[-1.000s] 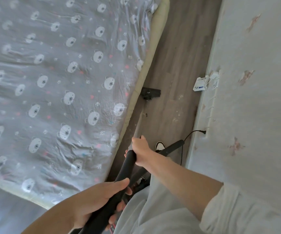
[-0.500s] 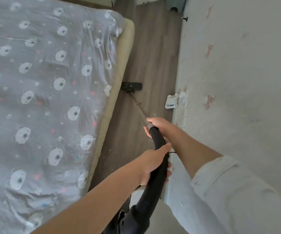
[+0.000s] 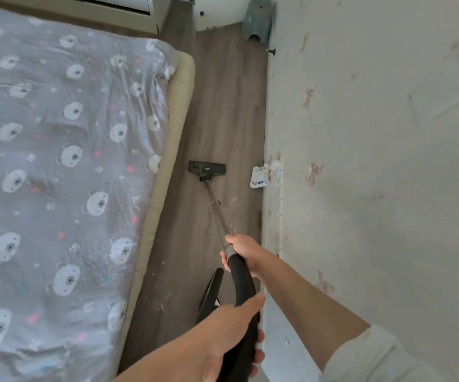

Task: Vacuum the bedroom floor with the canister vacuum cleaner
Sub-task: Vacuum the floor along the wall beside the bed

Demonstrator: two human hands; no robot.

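Right hand (image 3: pixel 243 253) wrapped around the top of the thin metal vacuum wand (image 3: pixel 217 213), right where it joins the curved black plastic handle tube (image 3: pixel 242 282); fingers closed on it, bare forearm running back to a pale grey sleeve (image 3: pixel 382 359). Left hand (image 3: pixel 231 334) lower on the same black tube, thumb on top and fingers curled under, gripping firmly. Flat black rectangular floor nozzle (image 3: pixel 207 169) at the far end of the wand, resting on the grey-brown wood-look floor (image 3: pixel 217 111), in the strip between the bed and the wall, nearer the bed's cream padded edge (image 3: pixel 167 166) but apart from it. Grey bedsheet printed with white bear faces (image 3: pixel 65 166) covering the bed, left of the nozzle. Small white box with blue print (image 3: pixel 258 177) on the floor right of the nozzle, against the pale stained wall (image 3: pixel 374 161). Dark looped part (image 3: pixel 210 292) just left of the handle tube, too unclear to identify. Grey plastic stool (image 3: pixel 258 19) far beyond the nozzle, beside the wall. Pale specks scattered on the floor near the wand.
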